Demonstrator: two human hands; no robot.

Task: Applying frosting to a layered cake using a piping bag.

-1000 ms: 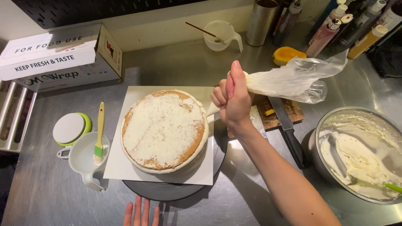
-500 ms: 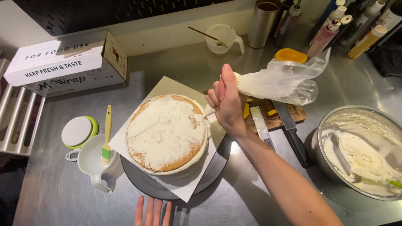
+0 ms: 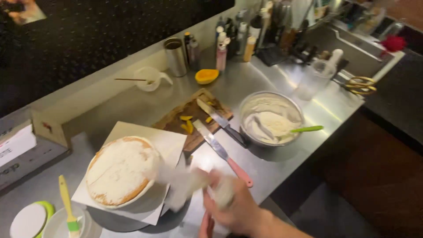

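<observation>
Right hand point(image 3: 240, 207): fingers wrapped around blurred piping bag point(image 3: 189, 180), low over counter point(image 3: 273, 163), beside cream-topped cake point(image 3: 121, 169). Left hand point(image 3: 206, 225): barely visible, fingers' state indeterminable.

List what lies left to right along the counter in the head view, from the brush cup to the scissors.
Brush cup → cake → cutting board → cream bowl → clear cup → scissors.
</observation>
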